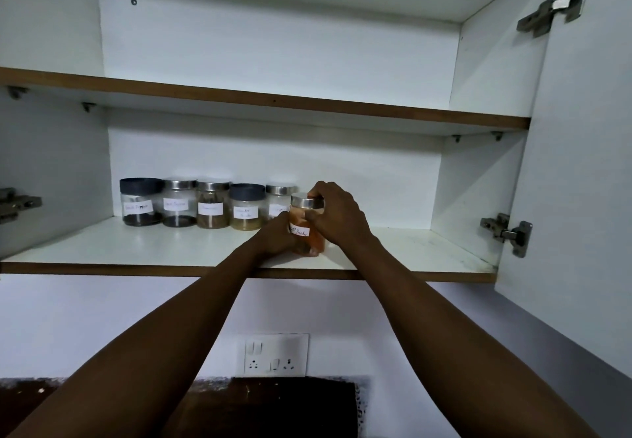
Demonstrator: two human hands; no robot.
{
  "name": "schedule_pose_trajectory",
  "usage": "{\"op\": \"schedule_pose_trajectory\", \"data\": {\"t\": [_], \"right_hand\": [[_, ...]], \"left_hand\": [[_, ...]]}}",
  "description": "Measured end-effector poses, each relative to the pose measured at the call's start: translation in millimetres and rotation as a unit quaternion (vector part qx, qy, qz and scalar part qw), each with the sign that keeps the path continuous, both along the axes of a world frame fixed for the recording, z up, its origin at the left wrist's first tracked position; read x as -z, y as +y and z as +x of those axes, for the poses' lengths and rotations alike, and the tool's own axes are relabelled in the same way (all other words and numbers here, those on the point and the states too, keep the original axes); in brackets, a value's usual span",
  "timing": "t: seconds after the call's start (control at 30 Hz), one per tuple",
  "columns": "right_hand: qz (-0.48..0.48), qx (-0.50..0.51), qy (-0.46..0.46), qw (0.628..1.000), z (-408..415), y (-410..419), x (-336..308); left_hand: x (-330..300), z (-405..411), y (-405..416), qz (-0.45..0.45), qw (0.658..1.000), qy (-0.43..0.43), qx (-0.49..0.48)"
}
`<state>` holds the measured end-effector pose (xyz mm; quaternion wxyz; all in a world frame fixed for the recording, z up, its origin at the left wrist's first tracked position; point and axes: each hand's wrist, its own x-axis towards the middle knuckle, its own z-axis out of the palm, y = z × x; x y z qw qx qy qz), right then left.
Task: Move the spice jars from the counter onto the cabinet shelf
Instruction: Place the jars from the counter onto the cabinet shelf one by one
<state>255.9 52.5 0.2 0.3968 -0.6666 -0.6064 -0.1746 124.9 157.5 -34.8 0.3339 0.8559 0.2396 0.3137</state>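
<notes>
Both my hands hold an orange spice jar point(309, 232) with a steel lid and a white label, standing on the lower cabinet shelf point(171, 249) near its front edge. My left hand point(277, 237) grips its side low down. My right hand point(337, 213) curls over the lid and the jar's right side. Behind and to the left, several labelled jars stand in a row along the back wall: a dark-lidded one point(141, 201) at the far left, then steel-lidded ones point(179, 202), another dark-lidded jar point(247, 206), and one point(278, 200) partly hidden by my hands.
The upper shelf point(273, 99) holds nothing I can see. The right cabinet door point(581, 164) stands open with hinges point(509, 232) on its inner face. A wall socket plate point(275, 355) sits below the cabinet, above a dark counter point(273, 407).
</notes>
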Motion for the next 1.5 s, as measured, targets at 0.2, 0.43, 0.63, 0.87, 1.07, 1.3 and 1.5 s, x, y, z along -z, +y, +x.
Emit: {"op": "schedule_pose_trajectory", "data": {"t": [0.2,0.43,0.63,0.87,1.07,1.3,1.5], "right_hand": [[-0.005,0.012,0.010,1.000,15,15,-4],[-0.018,0.029,0.019,0.999,29,35,-6],[-0.017,0.034,0.026,0.999,44,56,-8],[-0.015,0.012,0.049,0.999,59,79,-5],[-0.014,0.006,0.054,0.998,66,94,-7],[-0.024,-0.004,0.052,0.998,73,97,-8],[-0.042,-0.013,0.076,0.996,74,98,-7]], "left_hand": [[4,20,16,-0.006,0.999,-0.004,-0.032],[8,38,21,0.016,0.993,0.004,-0.115],[6,46,31,0.049,0.987,0.038,-0.145],[12,48,38,0.066,0.985,0.033,-0.154],[15,51,45,0.062,0.988,0.039,-0.139],[15,53,46,0.048,0.991,0.040,-0.120],[17,54,49,0.072,0.990,0.048,-0.109]]}}
